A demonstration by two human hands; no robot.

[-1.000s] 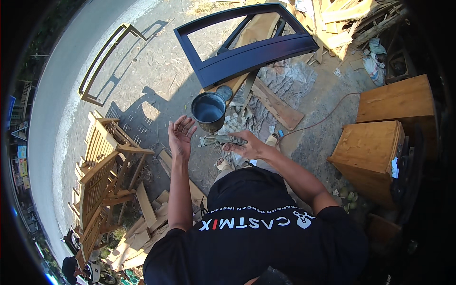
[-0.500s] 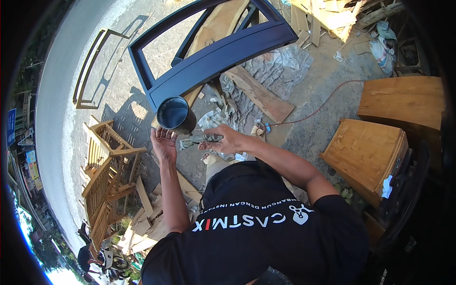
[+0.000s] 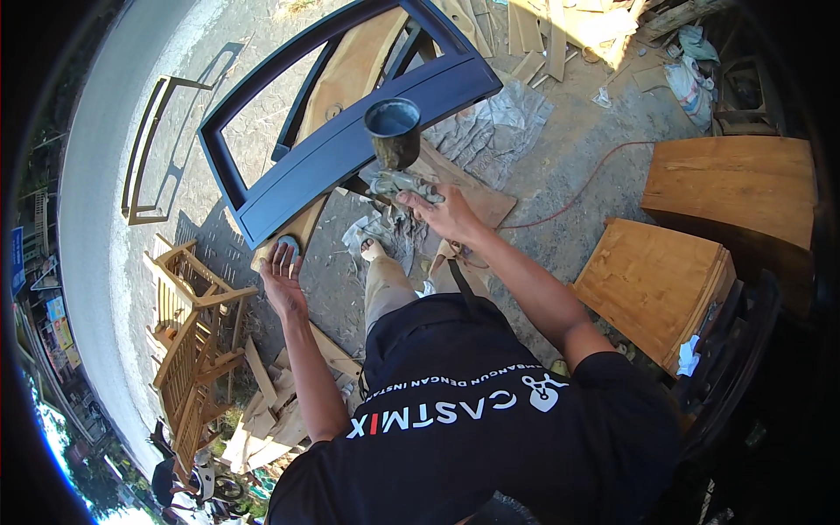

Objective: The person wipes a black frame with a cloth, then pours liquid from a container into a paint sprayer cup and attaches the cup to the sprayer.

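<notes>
In my right hand (image 3: pixel 442 213) is a paint spray gun (image 3: pixel 398 184), its fingers wrapped round the body. On top of the gun sits an uncovered dark cup (image 3: pixel 394 144); a bluish inside shows. Farther left, my left hand (image 3: pixel 284 284) reaches forward with its fingers stretched out over a small round dark lid (image 3: pixel 288 243) at the near end of a wooden plank (image 3: pixel 308 226). The fingertips overlap the lid; whether they grip it I cannot tell. Just beyond both hands lies a dark blue wooden frame (image 3: pixel 359 136) with a broad flat rail, resting across planks.
Wooden cabinets (image 3: pixel 652 284) stand at my right. A slatted wooden chair (image 3: pixel 188 319) is at the left, with scrap boards (image 3: pixel 280 398) beside it. Crumpled plastic sheeting (image 3: pixel 503 127) lies on the ground, and a thin red hose (image 3: pixel 577 197) runs across it to the right.
My right hand has carried the spray gun and cup forward and right, away from my left hand. My left hand has moved slightly left to the lid, which the cup hid before.
</notes>
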